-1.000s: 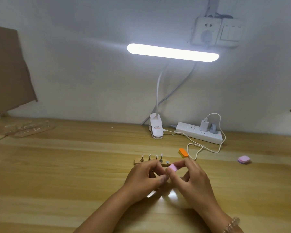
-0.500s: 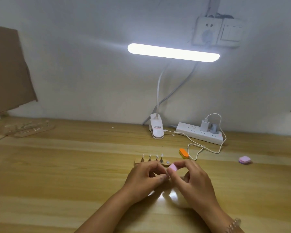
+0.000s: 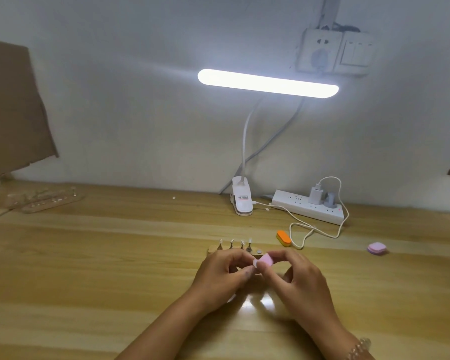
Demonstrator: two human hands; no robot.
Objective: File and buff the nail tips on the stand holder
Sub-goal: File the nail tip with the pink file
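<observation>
Two hands meet low over the bench, just in front of the stand holder. L hand has its fingers curled & pinches one small pale nail tip. R hand pinches a little pink buffer block w/ thumb & first finger, and the block touches the tip.

To do it well, I think: keep the L hand very still, rub w/ soft short strokes along the tip's edge, & don't press hard or the tip may bend or pop out. Turn it a bit so each side gets a go.

Looks: the holder is a thin wood strip lying flat. Four more tips stand up on it in a row, white & tiny, on dark posts. Just beside them one round spot is bare, prob. where the held tip belongs. An orange block lies near on the R.
</observation>
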